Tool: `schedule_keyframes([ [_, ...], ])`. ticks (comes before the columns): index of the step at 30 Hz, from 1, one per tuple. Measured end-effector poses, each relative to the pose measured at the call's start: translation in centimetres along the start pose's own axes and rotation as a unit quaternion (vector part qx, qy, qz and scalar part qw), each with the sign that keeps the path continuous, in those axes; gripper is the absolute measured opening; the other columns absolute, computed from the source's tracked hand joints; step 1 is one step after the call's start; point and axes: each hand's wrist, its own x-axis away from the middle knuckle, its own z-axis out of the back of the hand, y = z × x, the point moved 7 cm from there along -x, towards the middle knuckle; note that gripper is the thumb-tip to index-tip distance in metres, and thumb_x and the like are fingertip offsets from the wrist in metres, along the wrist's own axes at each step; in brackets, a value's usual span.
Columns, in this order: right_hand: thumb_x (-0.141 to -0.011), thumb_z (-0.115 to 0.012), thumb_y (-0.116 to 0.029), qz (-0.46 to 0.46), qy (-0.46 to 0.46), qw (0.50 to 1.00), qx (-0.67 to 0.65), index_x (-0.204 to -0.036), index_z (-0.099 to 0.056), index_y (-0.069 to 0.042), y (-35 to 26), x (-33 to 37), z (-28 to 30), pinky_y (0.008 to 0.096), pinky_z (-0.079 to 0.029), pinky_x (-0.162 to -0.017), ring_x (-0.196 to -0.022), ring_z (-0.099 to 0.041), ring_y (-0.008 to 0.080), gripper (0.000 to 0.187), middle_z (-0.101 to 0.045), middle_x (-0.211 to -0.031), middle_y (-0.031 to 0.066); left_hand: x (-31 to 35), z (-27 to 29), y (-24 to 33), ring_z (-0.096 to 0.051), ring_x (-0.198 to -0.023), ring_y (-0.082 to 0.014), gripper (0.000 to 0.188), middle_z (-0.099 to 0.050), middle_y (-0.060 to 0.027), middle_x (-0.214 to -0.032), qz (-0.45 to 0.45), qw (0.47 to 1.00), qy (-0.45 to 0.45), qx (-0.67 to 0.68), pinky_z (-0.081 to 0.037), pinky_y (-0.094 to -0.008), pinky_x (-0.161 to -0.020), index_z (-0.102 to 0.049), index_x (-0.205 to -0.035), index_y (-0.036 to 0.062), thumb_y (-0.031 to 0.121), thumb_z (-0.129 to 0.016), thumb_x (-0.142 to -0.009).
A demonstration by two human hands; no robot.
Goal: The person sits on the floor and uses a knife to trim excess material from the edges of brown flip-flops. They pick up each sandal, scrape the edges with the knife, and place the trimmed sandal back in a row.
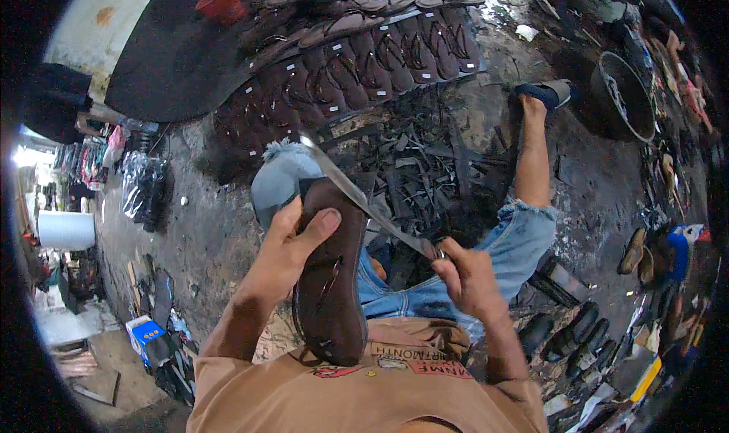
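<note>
left grip [292, 238] is clasping brown, foot-shaped, leather-look sole [328, 300]; right grip [467, 277], at four o'clock, is holding long grey metal blade [389, 226], apparently trimming; next pass is needing steadiness.

One wide fisheye camera is looking steeply down from the person's head, sitting close above the tan printed T-shirt [304, 399], facing forward over the bare left hand [288, 239] and bare right hand [468, 277] at near range, and taking in dark brown flat sandals [349, 81] farther off.

Left fingers [286, 216] grip, thumb [323, 226] extended; right fingers [462, 257] curl tightly closed (both forearms [247, 305] angled inward)
</note>
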Motion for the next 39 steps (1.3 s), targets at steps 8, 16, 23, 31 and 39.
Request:
schedule_keyframes([
  [8,-0.105,-0.045,-0.044,0.105,-0.156,0.981,0.052,-0.107,-0.066,-0.007,-7.0,-9.5,3.8,0.0552,-0.051,-0.073,-0.080,-0.066,0.0477,0.043,-0.067,-0.079,0.0250,-0.5,-0.1,-0.6,-0.062,-0.108,-0.0154,0.046,-0.066,-0.0055,-0.118,0.038,0.997,0.000,-0.072,-0.050,-0.0319,-0.097,-0.057,-0.132,0.0034,0.032,-0.070,-0.098],
  [16,-0.108,-0.042,-0.041,0.194,-0.028,0.970,-0.145,-0.100,-0.061,-0.002,-6.0,-15.7,2.5,0.0361,-0.047,-0.062,-0.062,-0.056,0.0244,0.044,-0.056,-0.066,0.0081,-3.4,6.4,-4.4,-0.065,-0.107,-0.0223,0.045,-0.066,-0.0099,-0.122,-0.045,0.986,-0.019,0.162,-0.053,-0.0339,-0.095,-0.054,-0.135,0.0042,0.032,-0.065,-0.100],
  [23,-0.109,-0.044,-0.033,-0.065,0.261,0.921,-0.282,-0.108,-0.063,-0.006,6.0,-5.0,7.3,0.0256,-0.037,-0.055,-0.061,-0.046,0.0069,0.033,-0.050,-0.071,-0.0023,-3.2,-2.1,2.6,-0.068,-0.105,-0.0225,0.026,-0.070,-0.0082,-0.117,-0.169,0.971,0.058,0.162,-0.055,-0.0369,-0.097,-0.063,-0.124,0.0058,0.017,-0.062,-0.101],
  [31,-0.106,-0.047,-0.045,0.030,0.204,0.970,-0.132,-0.108,-0.063,-0.004,2.4,8.8,-2.8,0.0319,-0.033,-0.049,-0.050,-0.044,0.0155,0.044,-0.047,-0.061,0.0048,-3.2,-7.0,-1.5,-0.070,-0.108,-0.0213,0.026,-0.072,-0.0068,-0.118,-0.010,0.901,-0.056,0.430,-0.059,-0.0420,-0.093,-0.063,-0.124,0.0123,0.021,-0.066,-0.100],
  [39,-0.102,-0.056,-0.039,-0.008,0.178,0.984,-0.021,-0.098,-0.061,-0.005,4.2,7.3,-0.5,0.0438,-0.040,-0.053,-0.057,-0.054,0.0341,0.034,-0.054,-0.065,0.0146,-2.0,-6.1,-4.8,-0.070,-0.107,-0.0251,0.027,-0.071,-0.0070,-0.117,-0.019,0.955,-0.034,0.293,-0.059,-0.0486,-0.092,-0.062,-0.124,0.0088,0.018,-0.066,-0.099],
])
